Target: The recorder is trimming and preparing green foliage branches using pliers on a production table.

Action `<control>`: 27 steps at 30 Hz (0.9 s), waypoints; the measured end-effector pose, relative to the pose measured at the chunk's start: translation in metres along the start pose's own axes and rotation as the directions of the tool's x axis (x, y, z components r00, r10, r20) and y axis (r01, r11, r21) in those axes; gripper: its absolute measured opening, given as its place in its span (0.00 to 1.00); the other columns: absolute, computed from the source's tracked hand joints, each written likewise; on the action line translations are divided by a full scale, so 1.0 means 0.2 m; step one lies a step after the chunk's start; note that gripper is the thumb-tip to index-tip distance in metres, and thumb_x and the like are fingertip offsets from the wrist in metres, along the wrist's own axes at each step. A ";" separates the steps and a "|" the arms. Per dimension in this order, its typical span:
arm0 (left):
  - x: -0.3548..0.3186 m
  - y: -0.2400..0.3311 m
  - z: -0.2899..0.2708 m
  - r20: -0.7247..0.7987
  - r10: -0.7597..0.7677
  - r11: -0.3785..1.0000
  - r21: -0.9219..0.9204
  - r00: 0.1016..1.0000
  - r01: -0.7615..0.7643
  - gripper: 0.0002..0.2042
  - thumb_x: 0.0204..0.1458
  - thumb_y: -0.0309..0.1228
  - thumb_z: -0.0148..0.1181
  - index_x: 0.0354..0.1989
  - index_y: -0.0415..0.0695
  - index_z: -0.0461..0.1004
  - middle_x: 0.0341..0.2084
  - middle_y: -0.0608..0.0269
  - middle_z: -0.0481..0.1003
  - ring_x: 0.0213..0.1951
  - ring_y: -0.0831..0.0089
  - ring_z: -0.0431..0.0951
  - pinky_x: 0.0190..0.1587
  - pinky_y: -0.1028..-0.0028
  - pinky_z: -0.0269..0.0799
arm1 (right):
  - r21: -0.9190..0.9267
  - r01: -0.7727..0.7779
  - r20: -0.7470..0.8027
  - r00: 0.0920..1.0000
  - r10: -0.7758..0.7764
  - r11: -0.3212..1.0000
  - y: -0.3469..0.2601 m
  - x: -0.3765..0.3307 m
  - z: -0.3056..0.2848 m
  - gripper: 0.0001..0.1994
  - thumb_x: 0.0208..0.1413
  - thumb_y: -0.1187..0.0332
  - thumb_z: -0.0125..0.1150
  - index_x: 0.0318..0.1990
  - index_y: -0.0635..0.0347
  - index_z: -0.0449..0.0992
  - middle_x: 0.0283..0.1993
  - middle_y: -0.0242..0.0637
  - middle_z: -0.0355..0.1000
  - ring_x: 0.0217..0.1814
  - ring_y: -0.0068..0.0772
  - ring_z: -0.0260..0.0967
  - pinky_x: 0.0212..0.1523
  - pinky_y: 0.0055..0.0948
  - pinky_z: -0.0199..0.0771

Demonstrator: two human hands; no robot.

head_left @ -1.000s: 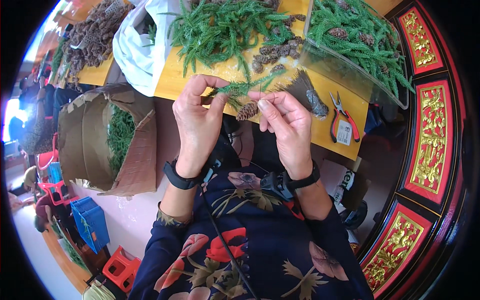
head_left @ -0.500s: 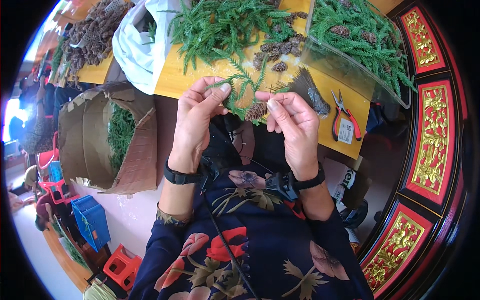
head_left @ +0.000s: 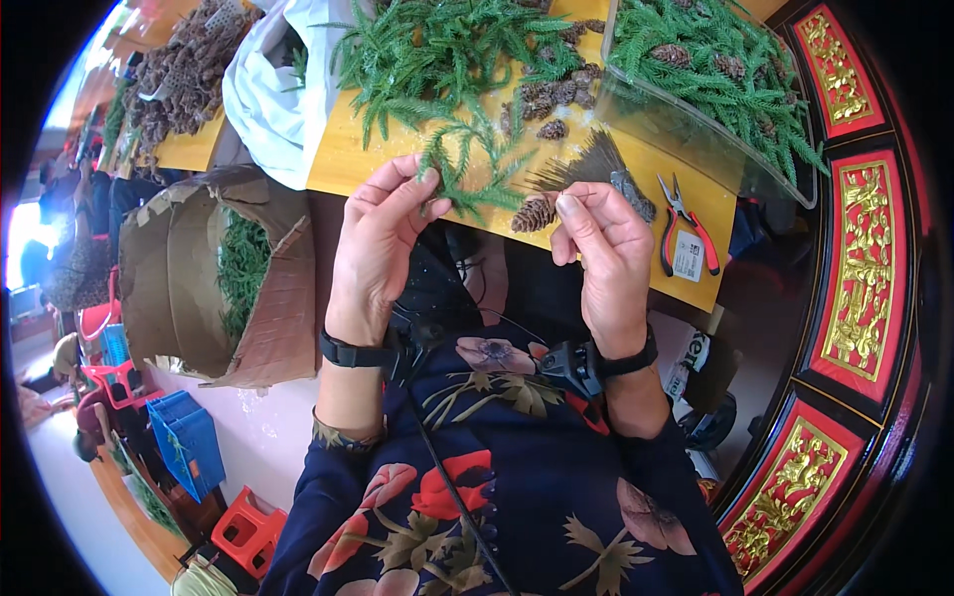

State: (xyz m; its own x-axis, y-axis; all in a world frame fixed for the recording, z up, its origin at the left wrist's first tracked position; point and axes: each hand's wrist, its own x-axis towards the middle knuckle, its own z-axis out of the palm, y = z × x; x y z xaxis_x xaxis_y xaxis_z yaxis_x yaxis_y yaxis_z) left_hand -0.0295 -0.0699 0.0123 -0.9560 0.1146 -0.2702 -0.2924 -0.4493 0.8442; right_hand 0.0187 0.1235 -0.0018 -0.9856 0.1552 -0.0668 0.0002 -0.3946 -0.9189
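In my left hand (head_left: 376, 238), thumb and fingers pinch a green artificial pine sprig (head_left: 467, 164) with several branching tips. A brown pine cone (head_left: 534, 214) hangs at the fingertips of my right hand (head_left: 611, 248), gripped at its end; any wire there is too fine to make out. The cone and the sprig are close together but seem apart, both held over the table's near edge. Beyond my right hand lies a fanned bundle of thin dark wires (head_left: 591, 164), wrapped at one end. Red-handled pliers (head_left: 688, 228) rest to its right.
On the yellow table (head_left: 343, 149) are a heap of green sprigs (head_left: 427, 60) and loose pine cones (head_left: 553, 129). A clear bin (head_left: 686, 109) of sprigs and cones stands at the far right. A cardboard box (head_left: 174, 278) sits left, below a white bag (head_left: 263, 94). Carved panels (head_left: 855, 273) line the right.
My right hand has moved right and slightly down with the pine cone, away from the sprig. My left hand has shifted slightly left, still holding the sprig.
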 end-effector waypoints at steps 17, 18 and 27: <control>-0.03 -0.03 -0.06 0.110 0.420 0.459 0.830 0.901 -0.316 0.08 0.48 0.22 0.62 0.38 0.37 0.75 0.27 0.64 0.76 0.26 0.85 0.72 0.30 0.82 0.69 | -0.088 -0.019 0.135 0.990 0.030 0.996 0.05 0.02 0.12 0.03 0.59 0.75 0.56 0.38 0.65 0.72 0.28 0.27 0.68 0.23 0.15 0.61 0.24 0.15 0.60; -0.03 -0.02 -0.06 0.108 0.421 0.461 0.830 0.901 -0.315 0.08 0.48 0.22 0.62 0.38 0.37 0.75 0.27 0.64 0.76 0.26 0.85 0.72 0.30 0.82 0.69 | -0.113 -0.016 0.158 0.987 0.034 0.993 0.06 0.02 0.13 0.03 0.58 0.75 0.56 0.38 0.65 0.72 0.28 0.27 0.68 0.23 0.14 0.61 0.24 0.14 0.60; -0.05 0.01 -0.03 0.045 0.141 0.947 0.285 0.989 -0.148 0.05 0.53 0.24 0.60 0.36 0.37 0.76 0.28 0.71 0.75 0.29 0.85 0.70 0.34 0.83 0.67 | -0.386 0.075 0.209 0.978 0.008 0.919 0.10 0.05 0.15 0.04 0.58 0.74 0.57 0.37 0.64 0.72 0.26 0.24 0.68 0.23 0.10 0.59 0.24 0.13 0.58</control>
State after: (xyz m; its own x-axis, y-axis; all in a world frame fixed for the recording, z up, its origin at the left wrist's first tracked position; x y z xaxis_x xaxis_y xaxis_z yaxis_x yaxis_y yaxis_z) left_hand -0.0214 -0.0773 0.0147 -0.9878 0.0895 -0.1272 -0.1422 -0.1894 0.9715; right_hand 0.0043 0.0895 -0.0098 -0.9991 -0.0410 0.0084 -0.0083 -0.0016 -1.0000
